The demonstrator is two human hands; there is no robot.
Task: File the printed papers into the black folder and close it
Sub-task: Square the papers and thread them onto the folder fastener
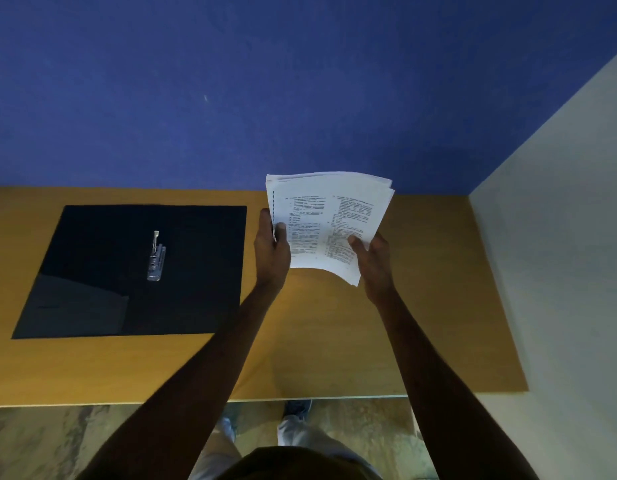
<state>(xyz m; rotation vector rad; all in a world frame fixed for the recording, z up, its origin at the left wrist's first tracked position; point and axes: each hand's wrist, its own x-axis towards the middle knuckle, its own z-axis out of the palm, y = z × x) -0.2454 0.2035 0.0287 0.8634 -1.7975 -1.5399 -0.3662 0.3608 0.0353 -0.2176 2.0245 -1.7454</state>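
A stack of printed white papers (329,216) is lifted above the right half of the wooden table (300,341), its sheets slightly fanned. My left hand (271,247) grips the stack's left edge, thumb on the top page. My right hand (372,261) grips the lower right corner, thumb on top. The black folder (102,271) lies open and flat on the left of the table, apart from the papers. Its metal clip mechanism (156,256) stands in the middle with the lever raised.
A blue wall (230,81) runs along the table's far edge. A pale wall (559,237) closes off the right side. The table's near edge (196,401) is in front of my legs and shoes, above a mottled floor.
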